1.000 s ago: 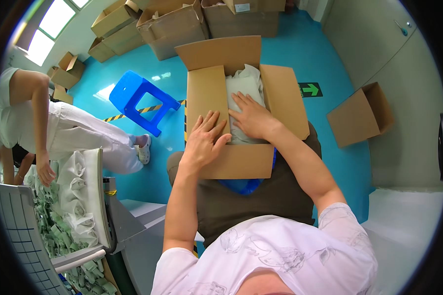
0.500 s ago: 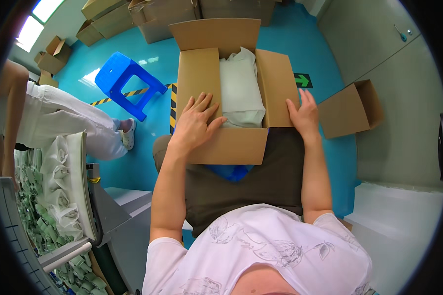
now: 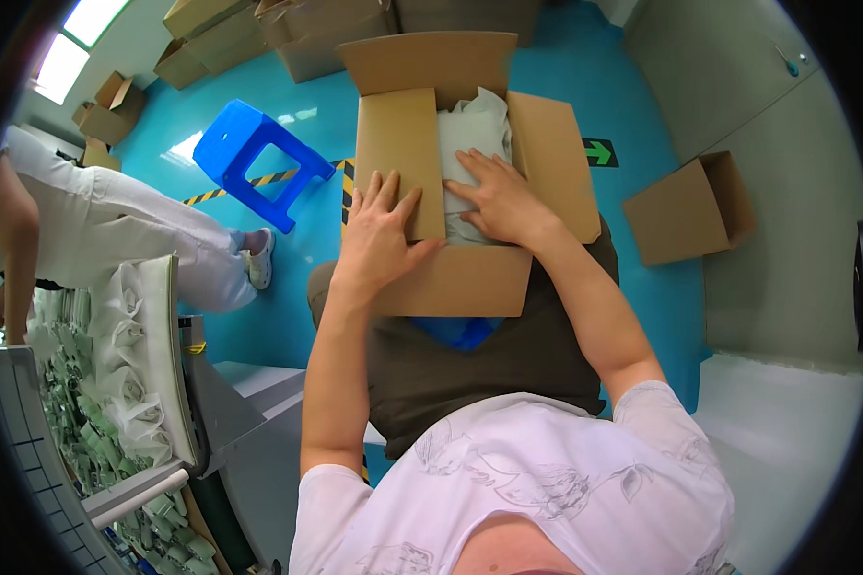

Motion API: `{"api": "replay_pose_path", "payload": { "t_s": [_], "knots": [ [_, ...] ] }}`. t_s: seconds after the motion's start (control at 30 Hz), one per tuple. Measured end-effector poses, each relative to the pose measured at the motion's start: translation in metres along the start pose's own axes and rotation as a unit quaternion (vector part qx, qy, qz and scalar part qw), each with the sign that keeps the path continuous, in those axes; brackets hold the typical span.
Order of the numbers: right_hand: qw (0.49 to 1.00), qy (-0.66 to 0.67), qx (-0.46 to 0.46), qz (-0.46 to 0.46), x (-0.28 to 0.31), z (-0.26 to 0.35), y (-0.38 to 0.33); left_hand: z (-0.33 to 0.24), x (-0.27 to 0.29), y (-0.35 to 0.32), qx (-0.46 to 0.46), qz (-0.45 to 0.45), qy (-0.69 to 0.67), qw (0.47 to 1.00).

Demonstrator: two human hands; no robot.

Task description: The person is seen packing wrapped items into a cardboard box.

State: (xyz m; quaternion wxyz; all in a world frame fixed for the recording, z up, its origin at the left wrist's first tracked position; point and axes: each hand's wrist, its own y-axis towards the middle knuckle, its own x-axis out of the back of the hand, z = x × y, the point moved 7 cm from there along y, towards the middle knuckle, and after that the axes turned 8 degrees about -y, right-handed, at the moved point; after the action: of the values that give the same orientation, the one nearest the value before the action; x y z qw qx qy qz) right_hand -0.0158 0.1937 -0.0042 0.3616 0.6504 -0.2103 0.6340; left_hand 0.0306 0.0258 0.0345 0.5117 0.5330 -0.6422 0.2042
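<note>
In front of me stands a cardboard box [image 3: 451,283] with its far, near and right flaps spread outward. Its left flap [image 3: 398,134] is folded inward over part of the opening. My left hand [image 3: 384,225] lies on that flap with the fingers spread. A white wrapped bundle [image 3: 479,120] fills the part of the box that shows. On top of it rests my right hand [image 3: 499,196], palm down and fingers apart. What lies under the left flap is hidden.
A blue stool [image 3: 259,158] lies tipped over on the floor at left. Another person in white trousers [image 3: 134,216] stands beside a bin of pale green pieces [image 3: 67,383]. An open carton [image 3: 686,211] sits at right, and more cartons [image 3: 307,43] line the back.
My right hand has moved left from the right flap onto the white bundle. The left hand stays on the left flap, which remains folded in.
</note>
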Motion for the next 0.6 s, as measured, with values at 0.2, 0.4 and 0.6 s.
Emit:
{"api": "replay_pose_path", "payload": {
  "t_s": [0.2,0.4,0.6],
  "knots": [
    [1.0,0.013,-0.003,0.001,-0.003,0.001,0.0,0.002,-0.008,0.002,0.038,0.041,0.042,0.998],
    [1.0,0.019,-0.007,-0.008,0.0,-0.004,-0.002,-0.011,-0.001,0.013,0.043,0.0,-0.003,0.999],
    [0.984,0.092,-0.055,-0.142,0.047,-0.022,-0.012,-0.007,0.029,0.001,-0.02,-0.157,-0.097,0.983]
  ]
}}
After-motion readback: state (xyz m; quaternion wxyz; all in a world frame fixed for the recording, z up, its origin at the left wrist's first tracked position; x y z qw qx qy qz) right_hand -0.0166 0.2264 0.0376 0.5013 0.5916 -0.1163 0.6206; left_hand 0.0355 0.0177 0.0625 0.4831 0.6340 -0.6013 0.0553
